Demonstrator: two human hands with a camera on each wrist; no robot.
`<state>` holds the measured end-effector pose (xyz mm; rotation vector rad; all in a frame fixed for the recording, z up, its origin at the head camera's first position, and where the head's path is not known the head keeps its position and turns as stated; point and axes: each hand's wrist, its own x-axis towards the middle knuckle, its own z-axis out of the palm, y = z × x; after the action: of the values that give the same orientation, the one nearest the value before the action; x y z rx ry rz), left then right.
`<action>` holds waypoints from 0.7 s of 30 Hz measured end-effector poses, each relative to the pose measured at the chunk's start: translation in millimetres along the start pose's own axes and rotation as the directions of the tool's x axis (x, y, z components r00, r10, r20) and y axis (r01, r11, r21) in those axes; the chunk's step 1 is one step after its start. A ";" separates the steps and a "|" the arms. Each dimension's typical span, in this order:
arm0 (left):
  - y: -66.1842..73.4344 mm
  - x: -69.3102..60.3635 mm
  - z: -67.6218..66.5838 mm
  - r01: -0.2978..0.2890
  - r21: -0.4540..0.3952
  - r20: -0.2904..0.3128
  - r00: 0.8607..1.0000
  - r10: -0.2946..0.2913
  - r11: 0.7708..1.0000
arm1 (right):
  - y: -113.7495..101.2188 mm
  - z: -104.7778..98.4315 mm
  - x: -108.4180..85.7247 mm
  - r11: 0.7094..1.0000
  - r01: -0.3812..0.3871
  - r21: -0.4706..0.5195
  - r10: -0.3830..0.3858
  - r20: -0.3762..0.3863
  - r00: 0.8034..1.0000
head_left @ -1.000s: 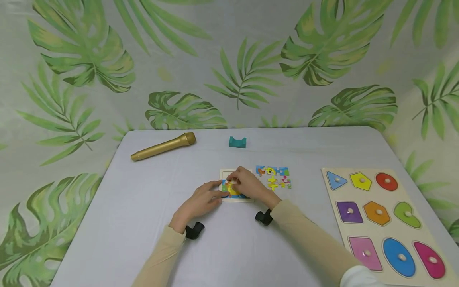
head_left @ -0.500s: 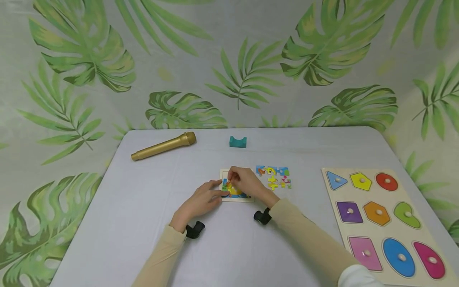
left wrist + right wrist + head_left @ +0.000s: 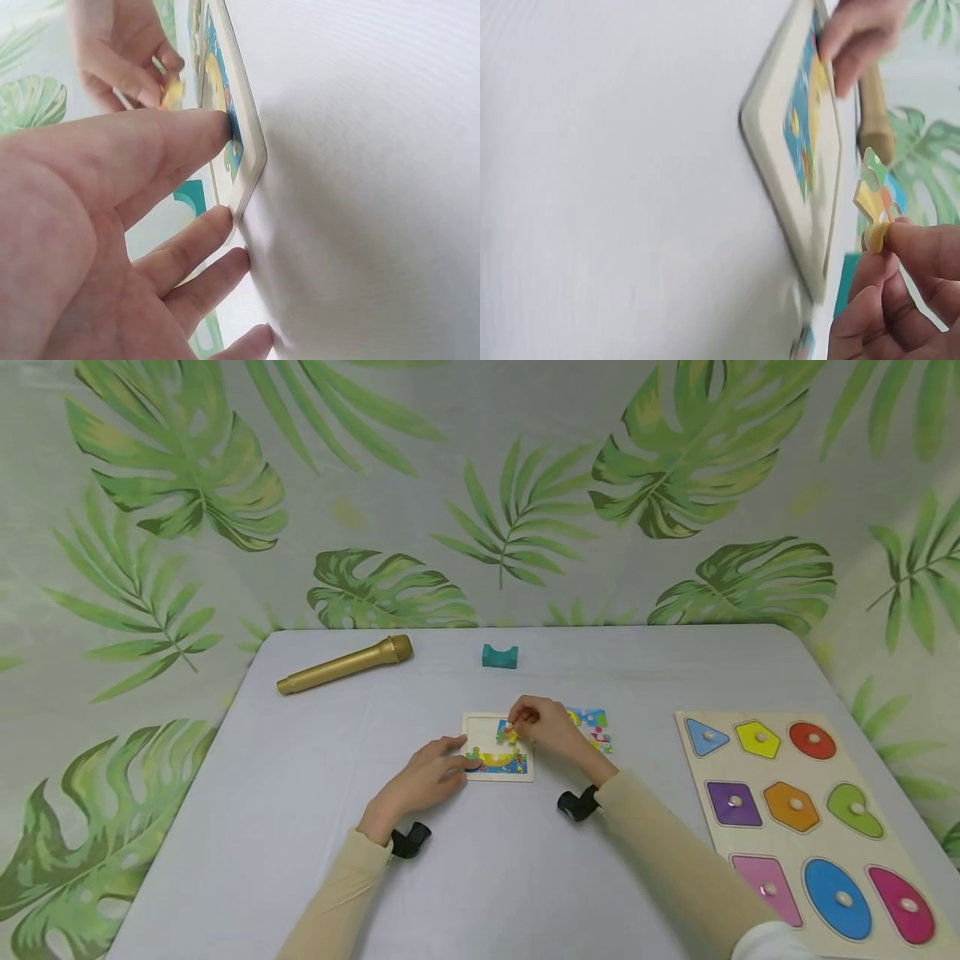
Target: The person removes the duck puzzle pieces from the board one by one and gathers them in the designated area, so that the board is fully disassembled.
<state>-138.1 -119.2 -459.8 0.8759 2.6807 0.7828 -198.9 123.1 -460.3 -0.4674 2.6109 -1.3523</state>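
A small wooden puzzle tray (image 3: 497, 777) lies mid-table, its bottom row filled with blue and yellow pieces. My left hand (image 3: 420, 781) rests at its left edge, thumb on the pieces and fingers at the rim, loosely extended. Above the tray's upper right part, my right hand (image 3: 551, 731) pinches a puzzle piece (image 3: 506, 732) between thumb and finger. In the right wrist view this piece (image 3: 873, 196) shows green, yellow, orange and blue, raised clear of the tray (image 3: 769, 146). Several loose pieces (image 3: 592, 718) lie right of the tray, partly hidden behind the right hand.
A gold microphone (image 3: 345, 666) lies at the back left, and a teal curved block (image 3: 500, 657) stands behind the tray. On the right is a large wooden board (image 3: 697, 777) with colourful knobbed shapes. A leaf-patterned cloth (image 3: 525, 585) hangs behind the table.
My right hand has lifted a piece from the tray's left part and moved right with it, baring the tray's bottom there. My left hand has stayed in place.
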 end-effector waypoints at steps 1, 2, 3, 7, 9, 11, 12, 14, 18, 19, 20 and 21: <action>-0.2 0.0 0.4 0.003 -0.002 -0.001 1.000 -0.003 1.000 | 2.4 -4.7 -1.1 1.000 -0.018 0.003 0.018 -0.007 1.000; -0.3 0.0 0.5 0.006 -0.007 -0.001 1.000 -0.006 1.000 | 4.9 -9.1 -2.0 0.999 -0.034 0.004 0.034 -0.012 0.999; -0.2 -0.1 0.5 0.008 -0.010 -0.002 1.000 -0.008 1.000 | 7.5 -13.4 -2.9 0.999 -0.047 0.000 0.047 -0.017 0.999; 0.7 -0.7 0.4 0.010 -0.019 -0.005 1.000 -0.011 1.000 | 16.2 -27.7 -6.9 0.996 -0.082 -0.031 0.081 -0.030 0.996; 1.3 -1.1 0.2 0.011 -0.021 -0.006 1.000 -0.011 1.000 | 20.7 -32.4 -8.1 0.995 -0.091 -0.046 0.090 -0.027 0.996; 2.3 -1.2 -0.2 0.012 -0.027 -0.007 1.000 -0.012 1.000 | 24.3 -35.9 -9.0 0.994 -0.096 -0.057 0.095 -0.016 0.995; 2.5 -1.3 -0.3 0.012 -0.026 -0.009 1.000 -0.012 1.000 | 25.6 -37.1 -9.4 0.994 -0.095 -0.062 0.095 -0.009 0.995; 2.6 -1.4 0.1 0.012 -0.026 -0.012 1.000 -0.013 1.000 | 27.1 -39.1 -10.6 0.993 -0.095 -0.072 0.096 0.006 0.995; 2.2 -1.3 0.8 0.016 -0.024 -0.017 1.000 -0.016 1.000 | 27.9 -40.8 -12.8 0.992 -0.079 -0.101 0.082 0.023 0.996; 2.4 -1.2 0.9 0.017 -0.026 -0.016 1.000 -0.017 1.000 | 28.0 -41.0 -13.3 0.991 -0.073 -0.108 0.076 0.025 0.997; 2.7 -1.2 0.7 0.018 -0.027 -0.016 1.000 -0.018 0.999 | 28.2 -41.0 -13.6 0.991 -0.067 -0.114 0.070 0.024 0.997; 2.9 -1.1 0.6 0.019 -0.029 -0.016 1.000 -0.019 0.999 | 28.4 -41.2 -13.9 0.991 -0.059 -0.120 0.062 0.024 0.998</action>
<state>-135.6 -117.7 -458.6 0.8396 2.6805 0.8259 -203.2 174.9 -459.6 -0.4161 2.6712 -1.1680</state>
